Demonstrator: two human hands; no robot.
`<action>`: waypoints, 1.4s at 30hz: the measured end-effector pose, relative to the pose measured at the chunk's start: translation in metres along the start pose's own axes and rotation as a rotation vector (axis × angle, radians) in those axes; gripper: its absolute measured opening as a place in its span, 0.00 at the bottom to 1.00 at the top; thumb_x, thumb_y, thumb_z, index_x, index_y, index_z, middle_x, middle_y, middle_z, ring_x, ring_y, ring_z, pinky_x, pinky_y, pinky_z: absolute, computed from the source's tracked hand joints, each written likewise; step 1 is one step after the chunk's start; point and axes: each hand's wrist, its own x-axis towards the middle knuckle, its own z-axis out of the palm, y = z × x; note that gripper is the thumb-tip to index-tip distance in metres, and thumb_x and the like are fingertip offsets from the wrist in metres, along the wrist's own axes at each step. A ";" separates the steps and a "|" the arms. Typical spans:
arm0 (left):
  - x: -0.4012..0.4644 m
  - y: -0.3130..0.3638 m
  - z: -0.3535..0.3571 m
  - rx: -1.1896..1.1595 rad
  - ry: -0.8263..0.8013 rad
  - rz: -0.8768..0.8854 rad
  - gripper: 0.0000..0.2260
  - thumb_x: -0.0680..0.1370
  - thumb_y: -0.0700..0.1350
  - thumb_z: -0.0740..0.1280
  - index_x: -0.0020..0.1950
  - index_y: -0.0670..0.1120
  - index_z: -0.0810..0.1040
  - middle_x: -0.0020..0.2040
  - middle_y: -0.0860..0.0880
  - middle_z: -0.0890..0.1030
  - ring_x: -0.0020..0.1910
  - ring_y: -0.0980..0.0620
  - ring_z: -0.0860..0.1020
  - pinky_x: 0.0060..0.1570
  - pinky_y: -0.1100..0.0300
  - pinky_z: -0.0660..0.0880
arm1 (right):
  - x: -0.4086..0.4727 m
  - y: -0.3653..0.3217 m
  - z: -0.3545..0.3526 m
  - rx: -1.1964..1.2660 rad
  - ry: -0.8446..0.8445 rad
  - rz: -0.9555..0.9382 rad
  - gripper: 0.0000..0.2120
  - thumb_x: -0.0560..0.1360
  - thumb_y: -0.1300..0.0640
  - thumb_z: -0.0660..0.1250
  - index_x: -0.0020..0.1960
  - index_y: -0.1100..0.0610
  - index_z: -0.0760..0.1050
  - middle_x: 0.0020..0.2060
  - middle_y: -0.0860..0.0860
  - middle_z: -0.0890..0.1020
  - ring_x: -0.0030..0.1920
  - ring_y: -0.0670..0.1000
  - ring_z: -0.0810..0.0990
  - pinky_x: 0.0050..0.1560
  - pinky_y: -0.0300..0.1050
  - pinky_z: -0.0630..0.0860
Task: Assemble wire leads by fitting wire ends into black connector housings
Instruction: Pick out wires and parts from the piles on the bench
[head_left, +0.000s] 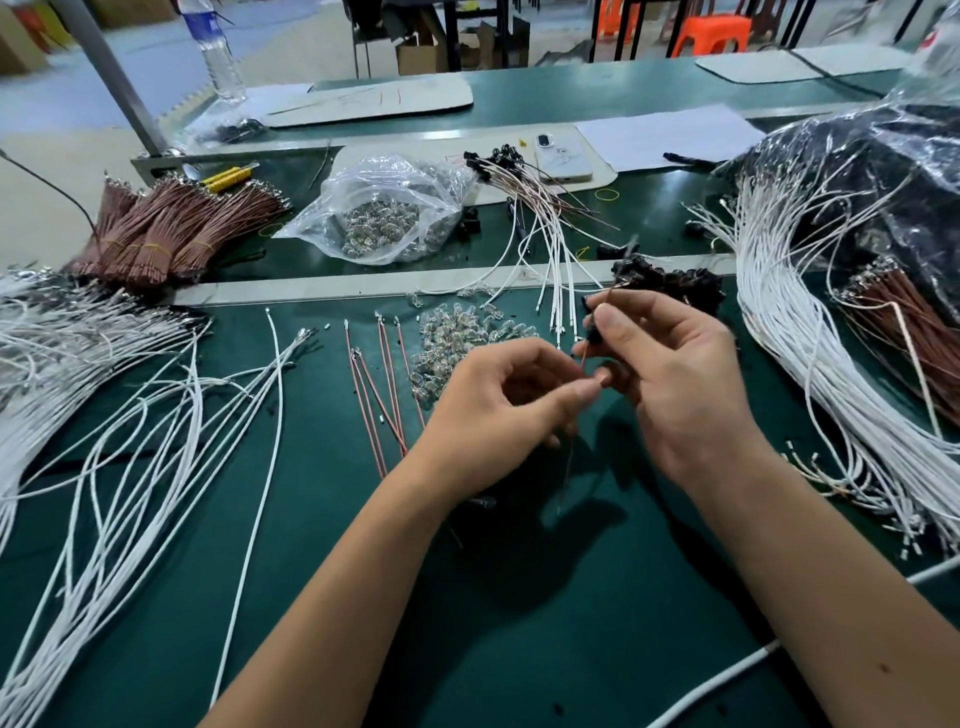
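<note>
Your right hand (670, 374) is pinching a black connector housing (595, 332) between thumb and fingers. Your left hand (511, 410) is pinching a reddish-brown wire (584, 358) just below the housing, with the wire running up into or past it. Both are held in the air above the green bench (467, 597). A thin lead also sticks out above the housing. The frame is blurred there, so I can't tell if the terminal is seated.

Risks from here, as I judge them:

- Your left pinch sits close under the housing, which is good. If it slides further down the wire, the wire will likely buckle instead of pushing in.
- If the terminal goes in rotated or tilted, it probably won't latch. It may look seated and then pull out later.
- The housing is small and mostly covered by your right fingertips, so you can't see the cavity. Picking the wrong cavity is easy.
- The tail of the wire hangs below your left hand towards the bench. It could snag the loose reddish wires (384, 384) left of the housing and get tugged mid-insertion.
- The clear bulbs (457, 338) lie just left of the housing and the pile of black housings (670, 286) just behind it. If you drop the part, it will be lost in the clutter.
- The white wire bundle (810, 364) right of the housing lies near your right wrist and could get dragged.
</note>
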 end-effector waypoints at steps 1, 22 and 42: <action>0.001 -0.001 0.002 -0.008 0.043 0.001 0.06 0.78 0.39 0.73 0.47 0.36 0.81 0.39 0.38 0.84 0.35 0.46 0.81 0.33 0.58 0.79 | -0.002 0.002 0.002 -0.030 -0.027 -0.010 0.05 0.79 0.67 0.70 0.50 0.60 0.83 0.39 0.52 0.84 0.38 0.51 0.85 0.33 0.40 0.78; 0.006 -0.005 -0.006 0.056 0.181 0.139 0.03 0.75 0.39 0.77 0.46 0.43 0.84 0.36 0.48 0.84 0.33 0.49 0.81 0.32 0.59 0.76 | -0.011 -0.003 0.007 -0.163 -0.154 -0.321 0.12 0.73 0.67 0.77 0.55 0.57 0.83 0.46 0.51 0.87 0.46 0.48 0.86 0.51 0.38 0.80; 0.004 -0.007 -0.009 0.004 0.198 0.188 0.02 0.76 0.30 0.73 0.48 0.33 0.83 0.36 0.40 0.83 0.34 0.47 0.82 0.41 0.53 0.83 | -0.015 -0.004 0.008 -0.270 -0.180 -0.388 0.14 0.73 0.66 0.78 0.56 0.56 0.82 0.48 0.51 0.88 0.51 0.51 0.87 0.47 0.40 0.80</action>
